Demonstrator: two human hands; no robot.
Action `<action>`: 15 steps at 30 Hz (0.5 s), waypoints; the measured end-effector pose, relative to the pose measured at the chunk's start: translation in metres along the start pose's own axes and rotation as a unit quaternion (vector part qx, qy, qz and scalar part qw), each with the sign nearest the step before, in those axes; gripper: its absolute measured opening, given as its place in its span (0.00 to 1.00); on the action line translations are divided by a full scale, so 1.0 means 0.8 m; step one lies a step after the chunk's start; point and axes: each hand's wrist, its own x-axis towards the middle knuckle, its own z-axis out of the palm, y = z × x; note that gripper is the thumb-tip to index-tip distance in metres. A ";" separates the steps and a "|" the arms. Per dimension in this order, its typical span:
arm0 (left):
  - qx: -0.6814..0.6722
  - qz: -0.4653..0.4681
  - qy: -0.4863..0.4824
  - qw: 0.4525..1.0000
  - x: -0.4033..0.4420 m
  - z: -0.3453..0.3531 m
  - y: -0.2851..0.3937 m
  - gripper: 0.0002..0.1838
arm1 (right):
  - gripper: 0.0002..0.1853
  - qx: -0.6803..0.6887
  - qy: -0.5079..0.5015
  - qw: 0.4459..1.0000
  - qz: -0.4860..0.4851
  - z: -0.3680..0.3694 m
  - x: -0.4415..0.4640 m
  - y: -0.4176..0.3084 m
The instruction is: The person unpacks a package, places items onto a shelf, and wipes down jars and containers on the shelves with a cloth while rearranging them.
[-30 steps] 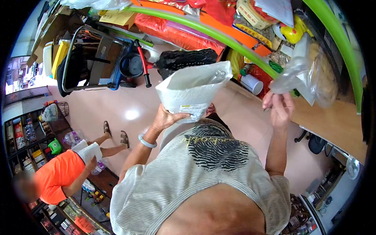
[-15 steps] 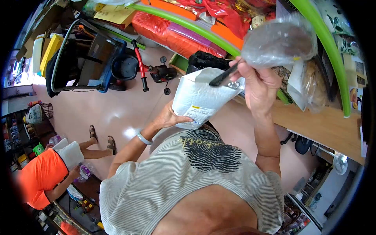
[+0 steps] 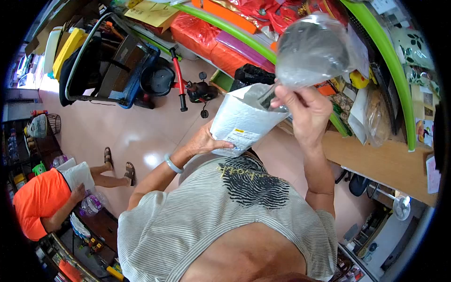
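Observation:
My left hand (image 3: 206, 142) is closed around the lower left side of a white padded envelope (image 3: 242, 115) with a printed label. The envelope's mouth gapes toward the upper right. Above it, my right hand (image 3: 307, 113) pinches a round-headed utensil (image 3: 314, 50) wrapped in clear plastic. Its broad, dark head is up, slightly blurred, and I cannot make out its exact kind. Its dark handle points down into the envelope's mouth, its lower end hidden inside. My right fingers are right by the envelope's upper right edge.
Ahead stands a green-edged shelf (image 3: 225, 29) with red packages (image 3: 202, 35). A wooden board (image 3: 376, 162) lies to the right. A tricycle (image 3: 199, 91) and a cart (image 3: 105, 70) stand on the floor at left. A person in an orange shirt (image 3: 42, 202) is at lower left.
The utensil's handle has gone down into the envelope's mouth; before, its end showed at the opening. The utensil's head has moved slightly left and tilted more upright. My left hand keeps its grip.

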 end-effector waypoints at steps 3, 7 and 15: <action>-0.010 0.015 0.007 1.000 -0.003 0.000 -0.001 0.41 | 0.05 -0.051 -0.060 0.997 0.016 0.005 -0.007 0.003; -0.021 0.037 0.024 0.999 -0.013 -0.010 -0.005 0.40 | 0.07 -0.086 -0.152 0.984 0.034 0.014 -0.003 0.013; 0.017 0.069 0.058 0.996 -0.028 -0.017 -0.016 0.37 | 0.07 -0.377 -0.202 0.883 -0.190 0.024 -0.017 -0.030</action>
